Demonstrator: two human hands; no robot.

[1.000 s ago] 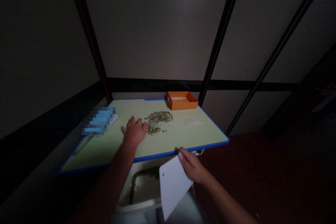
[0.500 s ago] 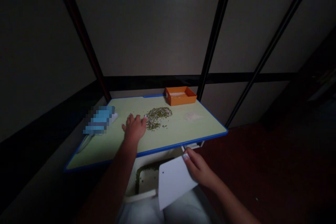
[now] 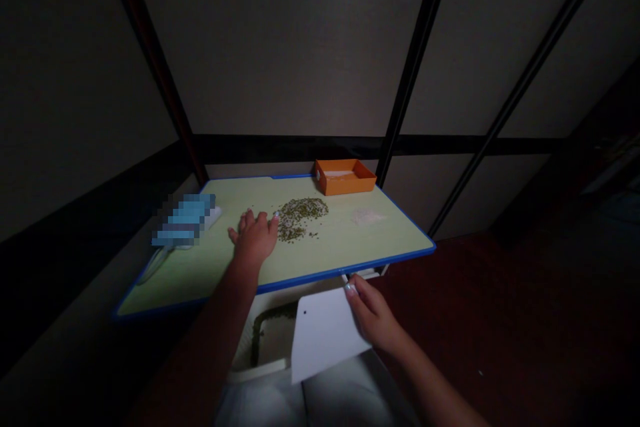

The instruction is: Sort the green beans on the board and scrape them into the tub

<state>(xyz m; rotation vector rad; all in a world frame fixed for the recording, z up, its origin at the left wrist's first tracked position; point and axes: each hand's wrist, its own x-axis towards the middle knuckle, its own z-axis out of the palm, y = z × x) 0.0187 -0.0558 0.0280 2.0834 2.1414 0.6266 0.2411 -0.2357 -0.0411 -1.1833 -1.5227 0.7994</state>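
Observation:
My left hand [image 3: 254,238] lies flat on a pale green table [image 3: 330,250] with a blue rim, fingers spread, its fingertips touching the left side of a heap of small green beans [image 3: 299,217]. Below the table's front edge my right hand [image 3: 374,317] grips a white plastic scraper card [image 3: 323,335] by its upper right corner. Under the card, a white tray [image 3: 270,341] holds more green beans along its left side.
An orange box [image 3: 345,177] stands at the table's back edge. A small patch of white grains [image 3: 367,217] lies right of the beans. A blurred blue object [image 3: 183,220] rests at the table's left. Black poles [image 3: 410,80] rise behind, before a grey wall.
My left hand has stayed by the beans. My right hand has turned the white card flatter and shifted it slightly left under the table edge.

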